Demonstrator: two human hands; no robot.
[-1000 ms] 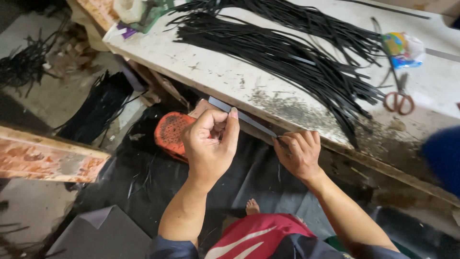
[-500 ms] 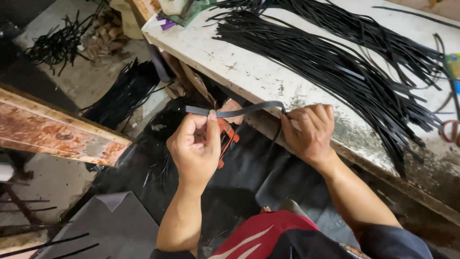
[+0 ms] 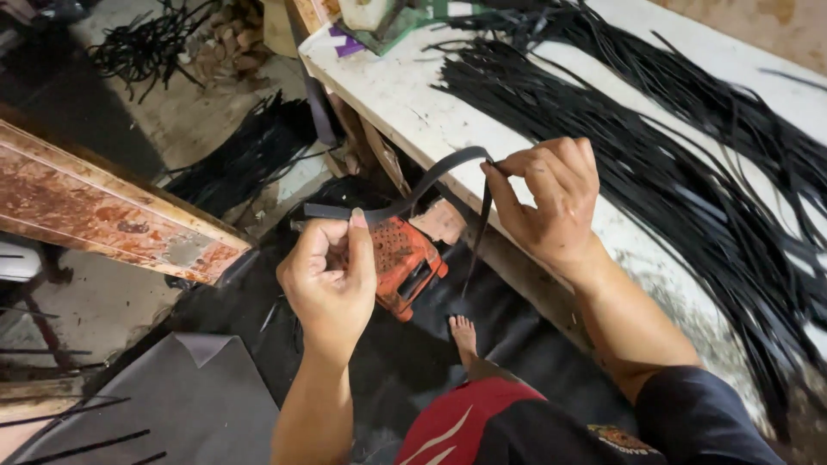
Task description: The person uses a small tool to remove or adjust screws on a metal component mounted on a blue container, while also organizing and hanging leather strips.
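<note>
Orange power tool (image 3: 403,263), rusty beam (image 3: 112,215)

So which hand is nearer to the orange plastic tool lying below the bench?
Left. The left hand is right beside the orange plastic tool, overlapping its left edge in view. The right hand is higher, over the white bench edge. Both pinch the black strip.

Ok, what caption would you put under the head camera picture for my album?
Two hands, left hand and right hand, bend a black strip beside a white workbench.

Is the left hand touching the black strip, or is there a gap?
Touching. The head view shows the left hand pinching one end of the black strip under its thumb.
</note>
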